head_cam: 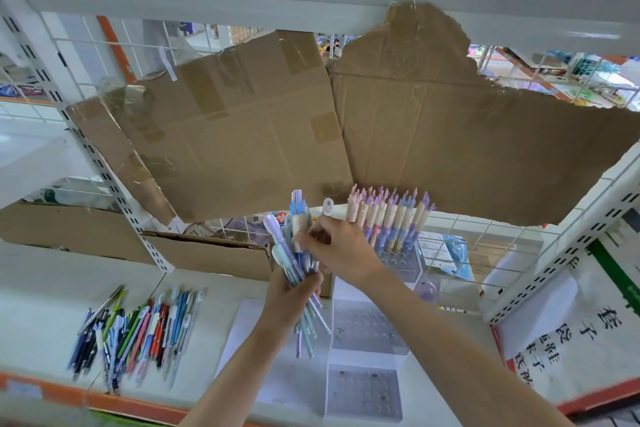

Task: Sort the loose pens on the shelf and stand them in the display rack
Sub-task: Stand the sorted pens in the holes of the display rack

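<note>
Left hand: fingers gripping a bunch of pens.
Right hand: fingers pinching one pen in the bunch.

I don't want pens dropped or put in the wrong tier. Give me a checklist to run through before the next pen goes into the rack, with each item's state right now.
1. Bundle of pens secure in the left hand: ok, fingers are curled round it.
2. Right hand has singled out one pen: cannot tell, its fingertips pinch among the tops of the bundle.
3. Free holes in the clear display rack: ok, the two front tiers show empty holes.
4. Back tier: not ok for more, pastel pens already stand there in a dense row.
5. Loose pens on the shelf clear of the rack: ok, they lie apart to the left.
</note>
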